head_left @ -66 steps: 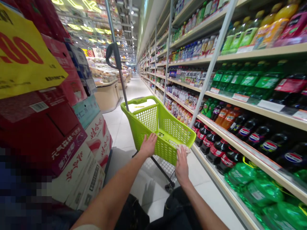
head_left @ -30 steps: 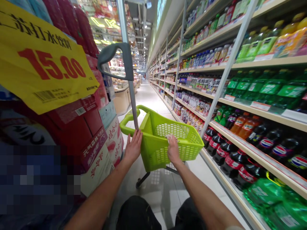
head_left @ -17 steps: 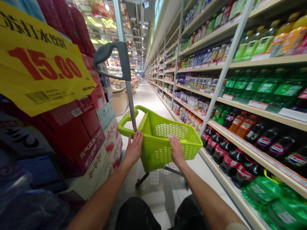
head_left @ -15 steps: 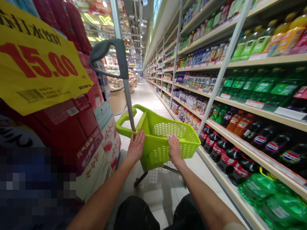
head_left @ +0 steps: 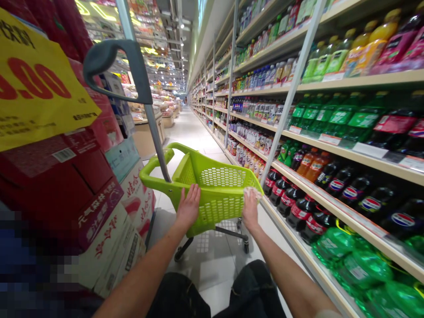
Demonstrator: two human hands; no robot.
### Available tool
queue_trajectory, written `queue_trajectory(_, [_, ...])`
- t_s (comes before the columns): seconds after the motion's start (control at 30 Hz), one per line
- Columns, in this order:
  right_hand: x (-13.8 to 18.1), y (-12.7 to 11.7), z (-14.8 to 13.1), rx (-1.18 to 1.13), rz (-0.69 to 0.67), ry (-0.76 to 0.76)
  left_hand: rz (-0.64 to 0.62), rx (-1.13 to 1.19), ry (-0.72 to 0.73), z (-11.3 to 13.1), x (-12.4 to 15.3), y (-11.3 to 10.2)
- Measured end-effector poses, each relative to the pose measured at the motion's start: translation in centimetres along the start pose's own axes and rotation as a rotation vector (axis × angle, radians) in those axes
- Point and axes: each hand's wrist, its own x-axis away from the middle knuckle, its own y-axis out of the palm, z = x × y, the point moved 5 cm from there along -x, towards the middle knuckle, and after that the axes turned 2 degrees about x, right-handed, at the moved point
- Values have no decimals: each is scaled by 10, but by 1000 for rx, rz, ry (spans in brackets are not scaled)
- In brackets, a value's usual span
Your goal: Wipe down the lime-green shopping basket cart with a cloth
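Observation:
A lime-green shopping cart basket [head_left: 217, 205] with perforated walls stands in front of me on a dark wheeled frame. My left hand [head_left: 188, 205] rests with fingers stretched against the near side of the basket, just under its rim. At the right end of the same side, my right hand [head_left: 251, 214] presses a crumpled white tissue [head_left: 253, 193] to the rim; the tissue partly covers the fingertips. A grey metal pole [head_left: 157, 137] with a dark grey looped handle [head_left: 144, 73] rises from the left end of the cart.
Shelves [head_left: 359, 148] of bottled drinks run along the right. Stacked cartons [head_left: 109, 247] and a yellow price sign [head_left: 43, 95] stand close on the left. A pale tiled aisle [head_left: 195, 132] stretches ahead. My knees [head_left: 255, 287] are bent below the cart.
My right hand has slid right along the rim with the tissue, towards the basket's end. My left hand stays on the near side. The view has turned slightly right.

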Motion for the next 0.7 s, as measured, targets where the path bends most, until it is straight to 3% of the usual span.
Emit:
queue_trajectory(0.07, [-1,17,-27,-33,-84,-103,-8,3,-1,4,0,1])
queue_trajectory(0.13, [-4,21,-33,-49,-146,-154,-18,6,6,4,0,1])
queue_trajectory(0.33, [-3,-16,38,17,-20,98,-35,19,4,3,2,2])
queue_trajectory(0.4, [0,-11,30,-1,-7,105,-29,13,-16,4,1,2])
queue_trajectory(0.53, [4,14,-9,-75,-129,-46,-36,7,-15,4,0,4])
queue_trajectory(0.6, [5,13,-4,-50,-152,-38,-45,12,-5,4,0,5])
queue_trajectory(0.7, [21,1,29,4,-188,62,-45,16,-16,5,2,4])
